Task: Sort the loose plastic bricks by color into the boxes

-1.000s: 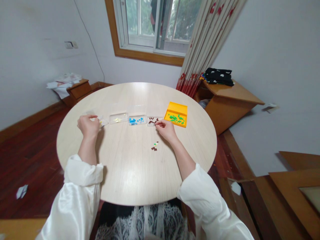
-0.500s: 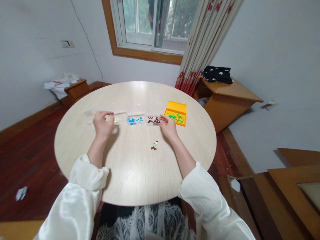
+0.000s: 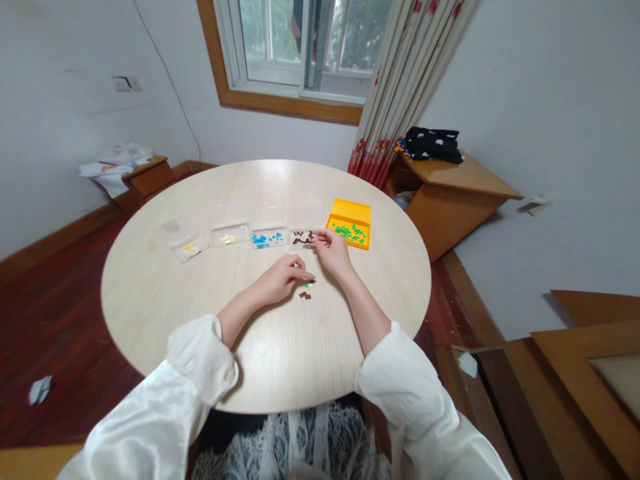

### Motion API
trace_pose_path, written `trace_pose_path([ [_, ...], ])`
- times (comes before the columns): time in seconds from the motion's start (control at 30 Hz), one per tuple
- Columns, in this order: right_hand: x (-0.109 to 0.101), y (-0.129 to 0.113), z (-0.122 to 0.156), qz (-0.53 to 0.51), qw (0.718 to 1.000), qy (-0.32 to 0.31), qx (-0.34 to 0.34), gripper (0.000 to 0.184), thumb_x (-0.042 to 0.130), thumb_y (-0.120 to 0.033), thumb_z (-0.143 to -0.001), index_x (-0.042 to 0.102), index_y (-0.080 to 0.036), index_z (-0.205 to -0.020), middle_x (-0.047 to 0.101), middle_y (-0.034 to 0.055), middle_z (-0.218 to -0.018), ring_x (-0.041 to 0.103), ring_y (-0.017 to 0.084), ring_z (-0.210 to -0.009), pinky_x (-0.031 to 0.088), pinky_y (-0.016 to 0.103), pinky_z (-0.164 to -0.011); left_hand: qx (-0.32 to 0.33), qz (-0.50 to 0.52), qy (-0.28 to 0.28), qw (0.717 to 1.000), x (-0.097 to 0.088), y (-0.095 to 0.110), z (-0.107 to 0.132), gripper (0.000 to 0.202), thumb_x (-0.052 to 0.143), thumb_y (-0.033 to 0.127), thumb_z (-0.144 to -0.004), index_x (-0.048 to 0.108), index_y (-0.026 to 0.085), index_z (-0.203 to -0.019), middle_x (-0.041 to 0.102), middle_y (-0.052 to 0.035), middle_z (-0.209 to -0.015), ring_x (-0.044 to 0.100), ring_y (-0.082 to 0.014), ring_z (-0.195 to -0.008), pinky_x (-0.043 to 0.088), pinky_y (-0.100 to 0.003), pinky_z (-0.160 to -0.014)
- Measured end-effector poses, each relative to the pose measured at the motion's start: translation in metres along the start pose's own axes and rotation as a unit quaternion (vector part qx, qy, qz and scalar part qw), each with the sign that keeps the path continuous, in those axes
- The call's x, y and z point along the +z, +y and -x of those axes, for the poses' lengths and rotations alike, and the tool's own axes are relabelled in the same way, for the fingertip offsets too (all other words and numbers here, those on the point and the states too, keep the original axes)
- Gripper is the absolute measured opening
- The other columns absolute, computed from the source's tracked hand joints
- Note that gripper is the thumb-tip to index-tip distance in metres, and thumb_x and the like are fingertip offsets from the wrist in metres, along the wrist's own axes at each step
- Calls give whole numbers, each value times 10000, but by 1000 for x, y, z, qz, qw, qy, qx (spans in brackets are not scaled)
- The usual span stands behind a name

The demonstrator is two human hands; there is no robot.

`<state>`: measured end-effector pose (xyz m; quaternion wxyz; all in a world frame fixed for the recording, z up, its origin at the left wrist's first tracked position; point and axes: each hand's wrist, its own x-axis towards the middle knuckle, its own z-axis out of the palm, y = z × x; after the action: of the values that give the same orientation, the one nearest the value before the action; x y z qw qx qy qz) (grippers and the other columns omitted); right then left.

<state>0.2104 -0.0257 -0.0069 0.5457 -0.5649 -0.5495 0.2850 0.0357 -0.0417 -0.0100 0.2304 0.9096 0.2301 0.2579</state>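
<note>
My left hand [image 3: 283,278] is over the middle of the round table, its fingers bent close together and one fingertip reaching down beside a small cluster. That cluster holds dark brown pieces [image 3: 305,295] and a tiny green piece [image 3: 307,286]. Whatever the left fingertips hold is too small to make out. My right hand [image 3: 333,252] rests at the right end of a clear box of brown pieces [image 3: 302,237]. Its thumb and fingertips are drawn together at the box edge, and I cannot see what is between them.
Left of the brown pieces stand a clear box of blue pieces [image 3: 269,239], a clear box of cream pieces [image 3: 229,238] and a clear container with yellow pieces [image 3: 190,248]. A yellow lidded box [image 3: 349,223] with green pieces lies open behind my right hand. The round table [image 3: 280,360] carries everything.
My left hand has moved right and nearer, from the box of cream pieces to the small cluster. The yellow pieces at far left are now uncovered. My right hand stays at the brown pieces.
</note>
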Motion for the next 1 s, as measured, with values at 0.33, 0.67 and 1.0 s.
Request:
trace_pose_path([
  [0.33,1,-1,1,-7,1000,-1,10,157,537,-168,-739,613,-179,-876,659,25,-799,632,134,-754,520,306,-773,-2,-40,-4,999,-4,2,1,219,524,192,-859,731,213,-928,601,-87,-902,513,-208,-890,430,-363,-834],
  [0.67,5,-3,4,-15,999,-41,31,188,509,-108,-728,612,-164,-875,636,1,-706,600,108,-655,519,263,-679,-69,-34,21,997,-7,-3,-2,194,511,72,-775,674,178,-776,671,-62,-806,546,-206,-829,446,-361,-815],
  [1.0,4,-9,11,33,990,-133,35,172,528,-52,-704,657,-147,-766,649,-4,-659,592,99,-619,492,253,-659,-153,17,99,983,-8,0,-3,100,548,98,-716,583,185,-679,573,20,-622,493,-140,-626,395,-268,-645],
])
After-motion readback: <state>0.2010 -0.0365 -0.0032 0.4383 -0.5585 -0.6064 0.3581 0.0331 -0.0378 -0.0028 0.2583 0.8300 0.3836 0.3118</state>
